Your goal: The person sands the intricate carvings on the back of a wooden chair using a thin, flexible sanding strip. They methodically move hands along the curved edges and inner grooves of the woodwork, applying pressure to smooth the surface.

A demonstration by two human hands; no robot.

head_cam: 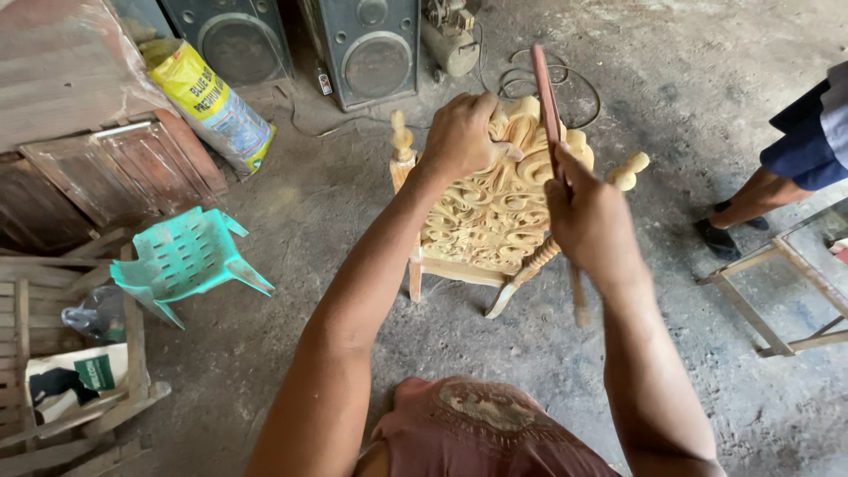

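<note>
Left hand (459,134) clamped over the top of the carved chair back (495,208), fingers curled tight on the crest. Right hand (590,221) wrapped around a long reddish stick (548,102), pressed against the carving, seemingly a file. The chair stood on the concrete floor (353,221), a turquoise plastic chair (185,261) lying well apart

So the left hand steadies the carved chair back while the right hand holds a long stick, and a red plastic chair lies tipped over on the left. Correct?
Not quite: the tipped plastic chair is green, not red, as the head view shows. The rest holds: the left hand rests on the carved chair back, and the right hand holds the long stick.
</note>
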